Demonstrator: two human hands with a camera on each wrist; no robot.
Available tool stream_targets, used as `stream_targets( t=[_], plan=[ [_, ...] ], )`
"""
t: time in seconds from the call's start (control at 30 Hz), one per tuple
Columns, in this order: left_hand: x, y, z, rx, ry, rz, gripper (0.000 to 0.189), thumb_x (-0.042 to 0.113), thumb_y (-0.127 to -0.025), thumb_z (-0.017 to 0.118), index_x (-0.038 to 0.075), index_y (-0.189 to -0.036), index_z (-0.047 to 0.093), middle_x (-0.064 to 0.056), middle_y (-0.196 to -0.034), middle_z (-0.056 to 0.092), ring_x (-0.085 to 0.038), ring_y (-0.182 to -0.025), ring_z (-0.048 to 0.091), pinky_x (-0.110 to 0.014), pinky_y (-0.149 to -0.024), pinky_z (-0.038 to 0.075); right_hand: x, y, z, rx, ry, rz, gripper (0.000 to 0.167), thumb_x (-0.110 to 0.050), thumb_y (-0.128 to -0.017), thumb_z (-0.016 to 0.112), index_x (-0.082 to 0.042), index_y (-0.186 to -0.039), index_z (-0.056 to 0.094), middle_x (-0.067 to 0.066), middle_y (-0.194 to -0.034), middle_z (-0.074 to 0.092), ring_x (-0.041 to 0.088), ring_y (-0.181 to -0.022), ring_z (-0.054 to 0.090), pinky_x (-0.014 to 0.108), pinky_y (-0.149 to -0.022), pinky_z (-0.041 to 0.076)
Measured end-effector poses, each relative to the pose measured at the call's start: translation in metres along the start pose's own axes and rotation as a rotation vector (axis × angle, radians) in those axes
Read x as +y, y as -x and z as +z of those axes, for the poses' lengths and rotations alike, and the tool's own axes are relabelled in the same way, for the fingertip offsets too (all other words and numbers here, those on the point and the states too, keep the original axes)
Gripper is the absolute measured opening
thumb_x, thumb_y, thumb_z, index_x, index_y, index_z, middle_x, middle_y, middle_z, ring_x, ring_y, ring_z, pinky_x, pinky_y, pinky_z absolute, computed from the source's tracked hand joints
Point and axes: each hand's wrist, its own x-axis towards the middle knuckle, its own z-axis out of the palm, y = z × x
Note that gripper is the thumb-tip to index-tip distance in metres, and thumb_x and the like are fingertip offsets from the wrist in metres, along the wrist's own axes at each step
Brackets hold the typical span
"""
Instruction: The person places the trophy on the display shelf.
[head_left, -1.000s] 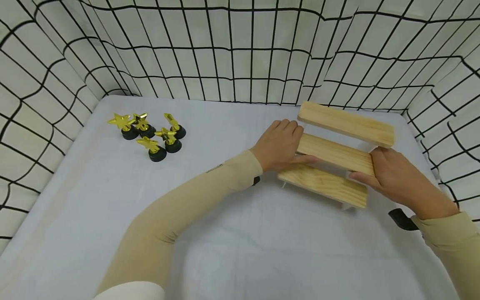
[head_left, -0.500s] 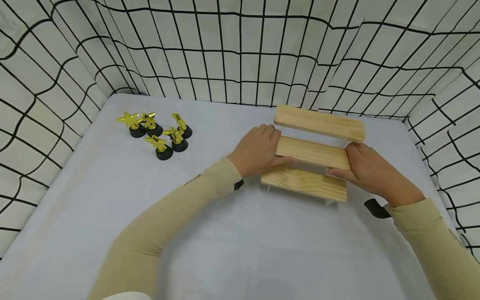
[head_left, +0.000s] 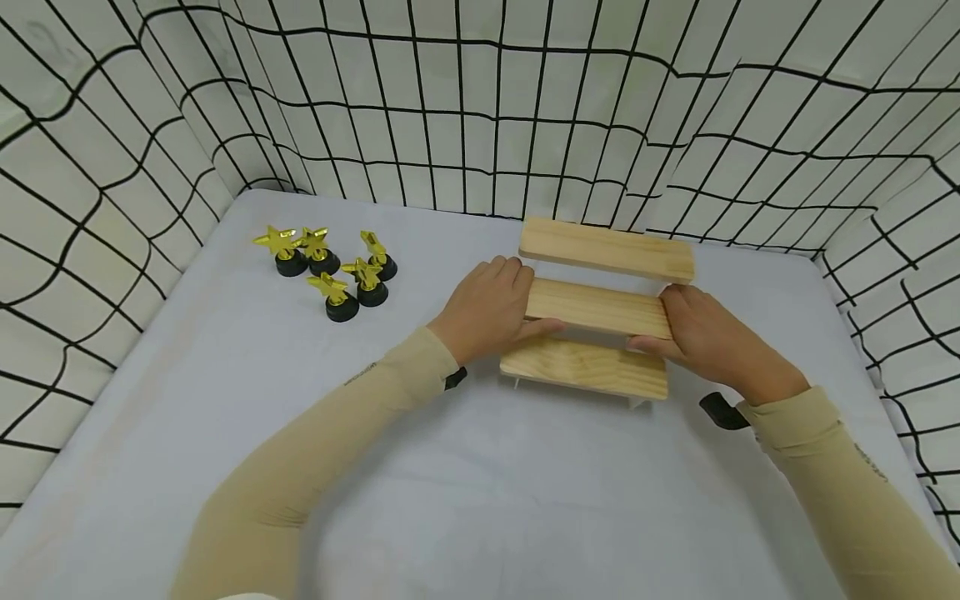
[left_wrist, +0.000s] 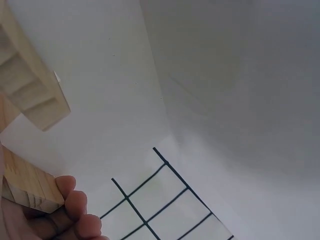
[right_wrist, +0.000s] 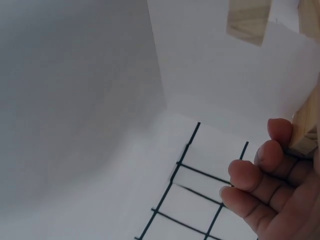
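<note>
A three-tier wooden display stand (head_left: 583, 369) with pale boards stepped like stairs is at centre right in the head view. My left hand (head_left: 487, 304) grips the left end of its middle board, thumb along the front edge. At the opposite end of that board, my right hand (head_left: 705, 337) grips it the same way. In the left wrist view, curled fingers (left_wrist: 77, 205) wrap under the board's end. Fingers (right_wrist: 260, 175) curl beside the board end in the right wrist view too. Whitish supports under the lowest board show only in part.
Several gold star trophies (head_left: 327, 287) on round black bases stand in a group at the back left. White cloth (head_left: 480, 500) covers the table. Black wire grid panels (head_left: 465, 125) rise behind it and along both sides.
Both hands have moved the stand to the left across the table, nearer the trophies. The head view has turned slightly, so the trophies appear a bit farther right. The grip stays the same.
</note>
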Motion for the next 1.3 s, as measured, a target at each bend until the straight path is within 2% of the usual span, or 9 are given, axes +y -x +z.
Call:
stream_targets(
  t=[0.13,0.4,0.73,1.0,1.3],
  plan=[
    [-0.008,0.011,-0.002,-0.024,-0.002,-0.024,0.083,0.081,-0.092,0.049,0.001,-0.111,0.062,-0.011,-0.1,0.066,-0.025,-0.088,0.06,-0.033,-0.072,0.052,-0.007,-0.008,0.004,0.005,0.004,-0.028,0.06,-0.05,-0.095,0.072,0.005,-0.111,0.055,0.012,-0.093,0.058,0.023,-0.078,0.053,0.039,-0.071,0.048],
    [-0.023,0.026,-0.01,-0.02,0.004,-0.06,0.081,0.079,-0.092,0.053,0.0,-0.109,0.061,-0.013,-0.098,0.066,-0.028,-0.089,0.06,-0.035,-0.071,0.051,-0.019,-0.026,0.007,0.057,0.012,-0.09,0.062,-0.051,-0.094,0.072,0.008,-0.108,0.056,0.013,-0.09,0.058,0.024,-0.075,0.052,0.038,-0.067,0.048],
    [-0.041,0.039,-0.008,0.007,0.024,-0.093,0.079,0.076,-0.092,0.057,-0.001,-0.11,0.061,-0.015,-0.098,0.066,-0.028,-0.084,0.059,-0.037,-0.068,0.05,-0.033,-0.047,0.012,0.042,-0.058,-0.022,0.064,-0.052,-0.091,0.075,0.006,-0.111,0.057,0.014,-0.095,0.059,0.026,-0.082,0.053,0.04,-0.074,0.049],
    [-0.047,0.041,-0.004,0.073,0.023,-0.087,0.079,0.075,-0.09,0.059,-0.002,-0.108,0.061,-0.013,-0.092,0.063,-0.027,-0.079,0.054,-0.035,-0.063,0.046,-0.034,-0.051,0.02,0.123,-0.07,-0.06,0.064,-0.048,-0.089,0.077,0.008,-0.112,0.057,0.015,-0.091,0.057,0.026,-0.079,0.052,0.041,-0.072,0.049],
    [-0.049,0.041,0.001,0.109,0.021,-0.099,0.079,0.075,-0.087,0.064,-0.001,-0.106,0.061,-0.012,-0.088,0.061,-0.027,-0.077,0.053,-0.036,-0.06,0.044,-0.037,-0.052,0.026,0.159,-0.07,-0.039,0.066,-0.047,-0.088,0.08,0.009,-0.114,0.057,0.017,-0.093,0.057,0.027,-0.08,0.052,0.041,-0.073,0.049]
  ],
)
